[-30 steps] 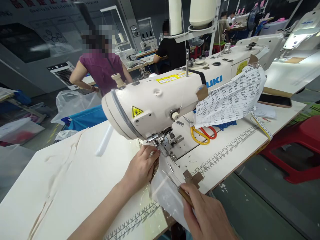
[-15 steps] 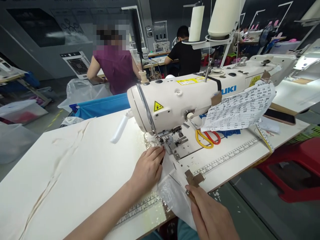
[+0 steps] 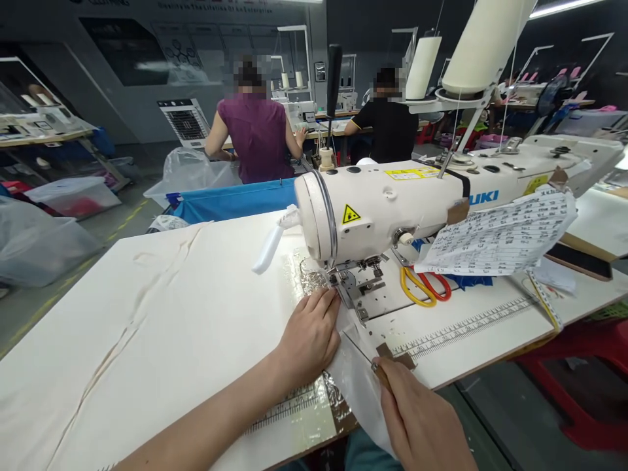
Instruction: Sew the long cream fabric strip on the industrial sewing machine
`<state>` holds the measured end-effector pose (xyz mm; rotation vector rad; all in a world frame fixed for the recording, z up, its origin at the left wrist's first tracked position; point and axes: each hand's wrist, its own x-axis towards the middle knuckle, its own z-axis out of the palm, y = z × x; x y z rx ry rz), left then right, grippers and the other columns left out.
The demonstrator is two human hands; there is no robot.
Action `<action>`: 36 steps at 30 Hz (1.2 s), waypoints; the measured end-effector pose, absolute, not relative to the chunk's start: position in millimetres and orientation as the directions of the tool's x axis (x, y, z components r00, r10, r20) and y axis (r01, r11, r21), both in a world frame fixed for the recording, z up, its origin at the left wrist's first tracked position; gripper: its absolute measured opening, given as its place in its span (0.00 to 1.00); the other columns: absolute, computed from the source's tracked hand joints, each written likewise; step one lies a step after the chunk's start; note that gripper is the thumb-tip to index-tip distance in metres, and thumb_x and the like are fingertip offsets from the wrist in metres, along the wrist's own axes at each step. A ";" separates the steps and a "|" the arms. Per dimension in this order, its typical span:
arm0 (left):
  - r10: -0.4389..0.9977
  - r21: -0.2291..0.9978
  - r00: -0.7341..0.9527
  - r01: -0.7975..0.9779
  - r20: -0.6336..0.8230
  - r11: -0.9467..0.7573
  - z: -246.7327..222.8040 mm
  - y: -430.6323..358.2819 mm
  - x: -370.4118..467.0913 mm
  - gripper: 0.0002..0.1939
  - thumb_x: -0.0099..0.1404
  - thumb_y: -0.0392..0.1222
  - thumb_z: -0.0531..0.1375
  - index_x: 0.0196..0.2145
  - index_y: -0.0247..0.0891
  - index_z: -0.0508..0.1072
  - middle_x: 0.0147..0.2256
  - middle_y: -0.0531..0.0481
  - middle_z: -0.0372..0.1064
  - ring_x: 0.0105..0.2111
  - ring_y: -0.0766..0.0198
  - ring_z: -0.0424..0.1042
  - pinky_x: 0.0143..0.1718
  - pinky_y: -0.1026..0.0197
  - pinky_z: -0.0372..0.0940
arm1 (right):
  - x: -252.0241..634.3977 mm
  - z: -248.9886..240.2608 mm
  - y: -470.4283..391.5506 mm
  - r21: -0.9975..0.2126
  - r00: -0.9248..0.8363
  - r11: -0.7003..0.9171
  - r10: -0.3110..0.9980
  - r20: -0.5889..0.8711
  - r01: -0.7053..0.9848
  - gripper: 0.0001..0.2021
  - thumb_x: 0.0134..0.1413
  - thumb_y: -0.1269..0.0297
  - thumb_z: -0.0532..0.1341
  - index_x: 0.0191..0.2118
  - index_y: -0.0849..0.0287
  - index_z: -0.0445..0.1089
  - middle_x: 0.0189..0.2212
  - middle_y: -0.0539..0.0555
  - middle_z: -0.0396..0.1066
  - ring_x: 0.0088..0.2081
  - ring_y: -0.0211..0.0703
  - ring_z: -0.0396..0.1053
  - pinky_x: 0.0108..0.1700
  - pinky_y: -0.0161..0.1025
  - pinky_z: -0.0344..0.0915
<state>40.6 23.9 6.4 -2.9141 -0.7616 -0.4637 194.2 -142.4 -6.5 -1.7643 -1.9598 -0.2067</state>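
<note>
My left hand (image 3: pixel 310 333) lies just in front of the presser foot of a white sewing machine (image 3: pixel 373 212). Its fingers are closed together on thin white fabric (image 3: pixel 354 386), which hangs over the table's front edge; the fingertips are partly hidden. In my right hand (image 3: pixel 424 415) is an awl (image 3: pixel 381 375) with a wooden handle, gripped between thumb and fingers. The awl's thin metal shaft points up and left, with its tip at the fabric below the presser foot (image 3: pixel 338 278).
Scissors (image 3: pixel 424 288) with yellow and red handles lie under the machine arm. A written paper sheet (image 3: pixel 505 235) hangs from the arm. A printed ruler (image 3: pixel 471 324) runs along the table. Behind are thread cones (image 3: pixel 422 69), a blue cloth bin (image 3: pixel 235 201) and two seated people.
The camera view has turned left, so the machine and table appear farther right. Both hands keep nearly the same place at the machine, still gripping the fabric and the awl.
</note>
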 end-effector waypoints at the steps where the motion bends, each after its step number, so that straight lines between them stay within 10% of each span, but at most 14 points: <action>1: 0.459 -0.022 0.832 0.490 0.312 -0.872 6.3 22.3 40.5 0.25 0.69 0.37 0.48 0.61 0.24 0.64 0.60 0.34 0.61 0.61 0.46 0.59 0.60 0.45 0.61 | 194.3 -5.5 -141.2 -0.213 -0.041 0.149 0.897 0.440 0.965 0.15 0.72 0.73 0.41 0.56 0.60 0.58 0.45 0.62 0.76 0.41 0.50 0.78 0.28 0.36 0.75; 36: 0.472 0.042 0.773 0.504 0.424 -0.863 8.7 27.9 40.8 0.20 0.67 0.34 0.51 0.54 0.30 0.70 0.50 0.36 0.67 0.51 0.47 0.65 0.50 0.44 0.67 | 180.6 0.8 -99.1 -0.253 0.032 0.046 0.955 0.295 0.966 0.15 0.63 0.78 0.48 0.51 0.58 0.61 0.37 0.56 0.74 0.32 0.49 0.75 0.28 0.39 0.67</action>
